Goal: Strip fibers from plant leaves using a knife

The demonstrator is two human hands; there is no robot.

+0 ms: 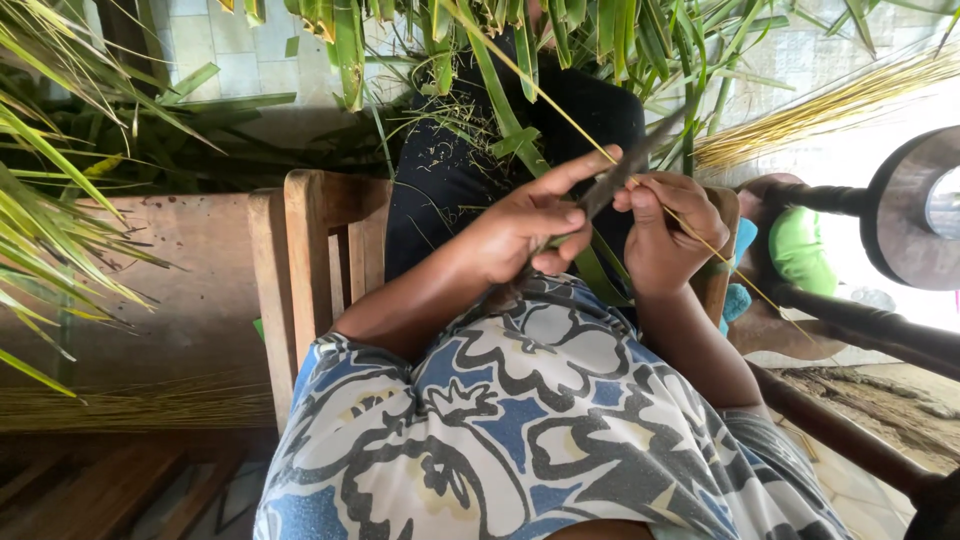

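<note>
Left hand (525,228): fingers closed around a dark knife (610,185).
Right hand (665,232): pinching 1 thin yellow leaf stick (560,105).
Behind: green palm leaves (60,220).

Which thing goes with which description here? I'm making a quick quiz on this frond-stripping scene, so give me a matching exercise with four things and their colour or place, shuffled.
Things:
1. knife blade
2. thin leaf rib
3. wooden chair
4. bundle of stripped ribs

Descriptions:
A. pale yellow sheaf at the upper right
B. brown frame, to the left of the lap
C. dark, held in the left hand
D. yellow strand pinched by the right hand, running up to the leaves

Pairs: 1-C, 2-D, 3-B, 4-A
</note>
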